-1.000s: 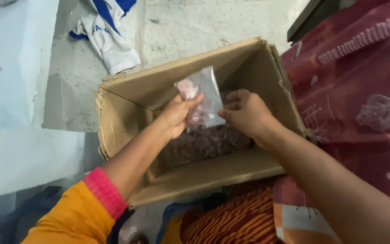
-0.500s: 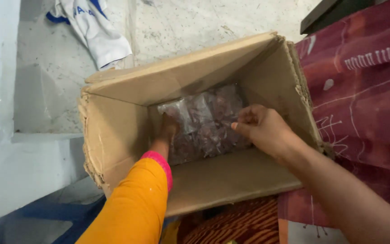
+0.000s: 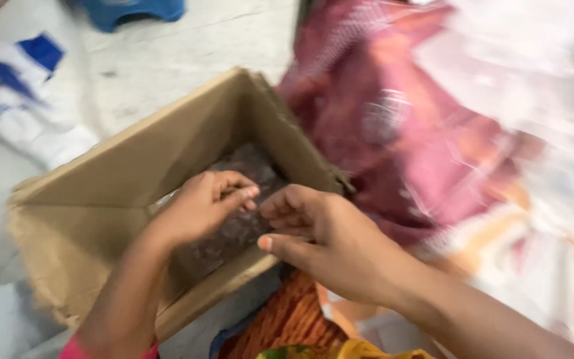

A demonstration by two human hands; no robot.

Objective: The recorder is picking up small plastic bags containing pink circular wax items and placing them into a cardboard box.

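While your head swung and blurred the view, your right hand [image 3: 320,242] sat nearest, at about five o'clock from the cardboard box [image 3: 101,219], over its near right corner. Its fingers were loosely curled with the thumb stretched out, and I could not tell whether they gripped anything. Just beside it, at nine o'clock, your left hand [image 3: 204,206] reached over the box opening, fingers bent and pinched toward the thumb; whether it held something was hidden. The two hands nearly met fingertip to fingertip. Beneath them, inside the box, lay the clear packets [image 3: 247,169] of dark reddish pieces, filling the bottom. At six o'clock below your right hand showed orange striped cloth [image 3: 280,326]. Farther out, at two o'clock from the box, spread a maroon patterned cloth [image 3: 380,133]. On the pale floor [image 3: 167,53], at ten o'clock, lay a white and blue garment [image 3: 21,100].
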